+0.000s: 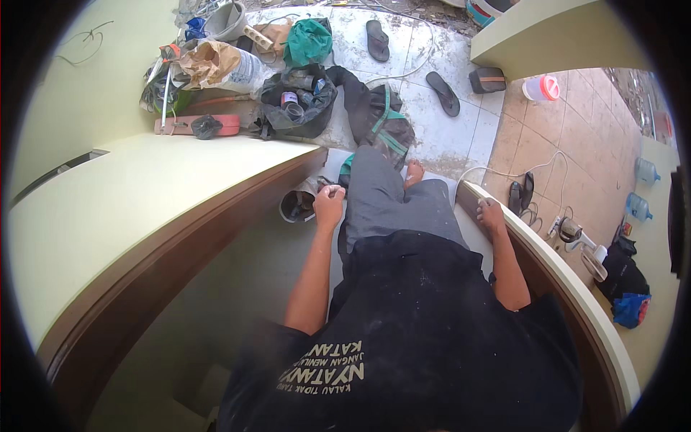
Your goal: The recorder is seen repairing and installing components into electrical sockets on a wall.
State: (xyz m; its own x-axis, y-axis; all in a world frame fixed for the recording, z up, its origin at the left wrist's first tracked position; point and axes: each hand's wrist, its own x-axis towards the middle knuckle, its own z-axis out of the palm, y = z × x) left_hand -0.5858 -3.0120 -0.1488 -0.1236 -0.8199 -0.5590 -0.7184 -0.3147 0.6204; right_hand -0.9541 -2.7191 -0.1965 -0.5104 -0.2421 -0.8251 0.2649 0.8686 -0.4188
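My left hand (329,204) is closed, its fingers drawn together and dusted white. Whatever they may hold cannot be made out. It is beside a dark-mouthed container (297,206) with whitish sides, which lies near the brown door frame (237,191). My right hand (491,216) has its fingers curled in and sits close to the other door frame (536,252). The inside of that grip is hidden. Between the hands are my legs in grey trousers (403,209), with one bare foot (414,173) showing on the floor.
Ahead lie a black bag of rubbish (299,104), a paper sack (230,66), a red case (216,125) and a black-and-green garment (385,122). Two sandals (442,94) rest on white tiles. To the right are a lidded tub (541,88), a cable (561,162), power tools (572,232) and water bottles (638,207).
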